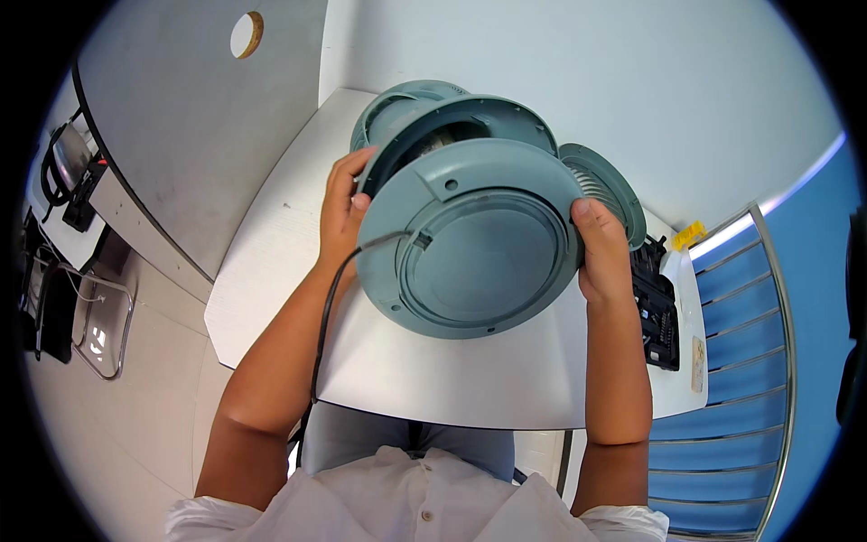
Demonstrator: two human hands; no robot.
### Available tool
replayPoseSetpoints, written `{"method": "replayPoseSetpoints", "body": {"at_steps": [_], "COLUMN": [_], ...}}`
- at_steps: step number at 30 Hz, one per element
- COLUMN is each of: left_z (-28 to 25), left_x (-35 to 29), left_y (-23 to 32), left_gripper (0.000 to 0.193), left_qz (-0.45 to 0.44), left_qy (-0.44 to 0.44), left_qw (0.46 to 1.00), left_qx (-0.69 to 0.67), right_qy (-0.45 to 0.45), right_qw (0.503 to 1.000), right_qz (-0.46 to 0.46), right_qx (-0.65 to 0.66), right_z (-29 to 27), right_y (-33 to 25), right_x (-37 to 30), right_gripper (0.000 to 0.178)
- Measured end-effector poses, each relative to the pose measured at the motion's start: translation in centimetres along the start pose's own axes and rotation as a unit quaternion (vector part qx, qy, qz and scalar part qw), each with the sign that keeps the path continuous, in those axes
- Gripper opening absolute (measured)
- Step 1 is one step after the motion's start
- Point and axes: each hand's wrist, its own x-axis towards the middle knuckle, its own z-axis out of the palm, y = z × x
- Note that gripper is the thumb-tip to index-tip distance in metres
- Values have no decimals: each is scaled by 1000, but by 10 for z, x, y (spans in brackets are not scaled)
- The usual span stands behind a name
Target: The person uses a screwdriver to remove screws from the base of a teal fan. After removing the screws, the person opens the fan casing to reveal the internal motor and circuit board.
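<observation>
A round grey-green appliance base (483,262) is tilted up above the white table, its underside with a circular recess facing me. Behind it shows a matching round housing (492,110), with a gap between the two and something inside that I cannot make out. My left hand (341,208) is closed on the housing's left rim. The base's right edge is gripped by my right hand (603,248), thumb on the front face. A black power cord (327,316) leaves the base's recess and drops past my left forearm over the table edge.
Behind the housing stand another round grey-green part (420,88) and a slatted round grille (623,194). A black tray of parts (666,316) and a yellow item (689,235) lie right on the white table (262,262). Beyond is a metal railing (787,316); a grey panel (190,117) rises left.
</observation>
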Motion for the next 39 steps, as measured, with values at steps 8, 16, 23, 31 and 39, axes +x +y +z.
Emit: {"method": "replayPoseSetpoints", "body": {"at_steps": [8,16,23,31,39], "left_z": [-4,-19,-30,-73,-39], "left_x": [4,34,82,-29,-62], "left_y": [5,12,29,18,12], "left_gripper": [59,52,39,41,55], "left_qz": [-11,-119,-236,-11,-105], "left_qy": [-17,-71,-158,-238,-377], "left_qw": [1000,990,942,911,756], "left_qx": [-6,-25,180,337,525], "right_qy": [27,47,52,69,68], "right_qw": [995,988,980,970,964], "right_qz": [31,12,49,36,29], "right_qx": [86,146,186,228,254], "right_z": [-14,-12,-3,-19,-26], "right_y": [10,34,43,50,69], "right_x": [-31,-50,-41,-48,-47], "right_gripper": [37,33,45,46,50]}}
